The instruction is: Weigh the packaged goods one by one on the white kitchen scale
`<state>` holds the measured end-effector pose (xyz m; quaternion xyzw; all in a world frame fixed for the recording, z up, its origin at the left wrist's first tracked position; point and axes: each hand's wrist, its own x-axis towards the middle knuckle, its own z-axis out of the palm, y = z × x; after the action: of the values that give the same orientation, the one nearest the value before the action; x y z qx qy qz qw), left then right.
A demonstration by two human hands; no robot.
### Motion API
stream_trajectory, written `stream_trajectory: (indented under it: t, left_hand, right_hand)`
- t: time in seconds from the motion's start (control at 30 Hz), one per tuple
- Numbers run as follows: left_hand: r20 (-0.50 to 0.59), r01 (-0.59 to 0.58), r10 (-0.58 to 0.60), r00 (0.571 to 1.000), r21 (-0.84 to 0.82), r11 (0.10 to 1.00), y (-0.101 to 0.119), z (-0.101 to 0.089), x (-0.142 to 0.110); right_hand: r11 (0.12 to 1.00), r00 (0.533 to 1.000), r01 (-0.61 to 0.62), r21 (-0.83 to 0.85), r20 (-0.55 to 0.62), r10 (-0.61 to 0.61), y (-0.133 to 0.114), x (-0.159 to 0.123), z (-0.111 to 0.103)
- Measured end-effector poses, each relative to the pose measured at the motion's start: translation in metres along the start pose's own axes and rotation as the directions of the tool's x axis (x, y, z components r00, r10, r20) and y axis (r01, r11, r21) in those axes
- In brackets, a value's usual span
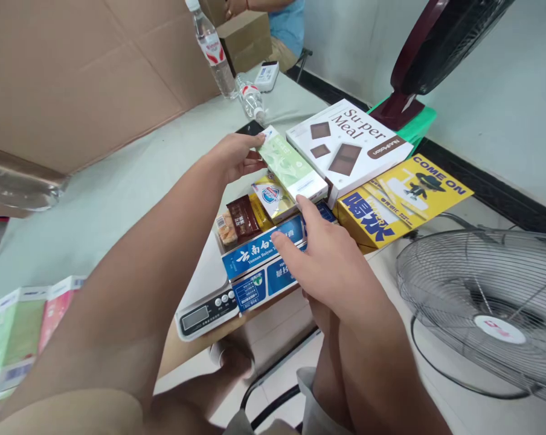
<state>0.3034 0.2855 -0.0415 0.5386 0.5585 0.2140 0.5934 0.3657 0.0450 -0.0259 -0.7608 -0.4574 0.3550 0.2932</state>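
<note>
My left hand [239, 157] is closed on the far left corner of a light green and white box [289, 158], its thumb on top. The fingertips of my right hand [330, 251] are apart: the index finger touches the green box's near end and the thumb rests on a blue toothpaste box [255, 255]. My other right fingers are partly hidden. Below the green box lies a yellow soap package [273, 196]. Left of it sits a brown snack packet [243, 220]. A second blue toothpaste box [273, 281] lies in front. A dark flat object [250, 128] shows beyond my left hand.
A white scale [207, 311] sits at the table edge. A white Su-per Meal box [345, 142] and a yellow box [404, 196] lie right. Water bottles [214, 54] are behind; green and pink boxes [23, 332] lie left. A fan [490, 314] stands right; another person [286, 27] sits beyond.
</note>
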Motion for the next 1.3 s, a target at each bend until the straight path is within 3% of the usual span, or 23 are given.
stream_trajectory:
  t: [0.17,0.33,0.73,0.93,1.13,1.3]
  left_hand:
    - [0.016,-0.021,0.021,1.000,0.030,0.999,0.003,0.006,0.008]
    - [0.059,-0.022,0.025,0.998,-0.062,0.998,-0.002,0.006,0.009]
    - [0.023,0.045,-0.043,0.999,-0.071,0.996,-0.007,0.014,0.000]
    - [-0.004,0.052,-0.052,0.999,0.117,0.992,-0.005,0.010,0.000]
    - [-0.078,-0.125,0.170,0.982,0.401,0.907,-0.003,0.012,0.016]
    - [0.004,-0.216,0.246,0.969,0.488,0.845,-0.005,0.017,0.016]
  right_hand:
    - [0.999,1.000,-0.022,-0.036,0.019,0.023,-0.002,0.000,-0.002]
    - [0.999,0.999,0.007,-0.046,0.042,-0.005,-0.002,0.001,0.000]
    - [0.995,0.990,0.058,-0.084,0.130,-0.047,0.001,0.004,0.008]
    - [0.996,0.992,0.076,-0.055,0.102,-0.070,0.002,0.002,0.010]
    - [0.996,0.996,0.084,-0.027,0.020,-0.084,0.002,0.001,0.006]
    - [0.998,0.999,0.031,-0.062,0.025,-0.030,0.002,0.000,0.003]
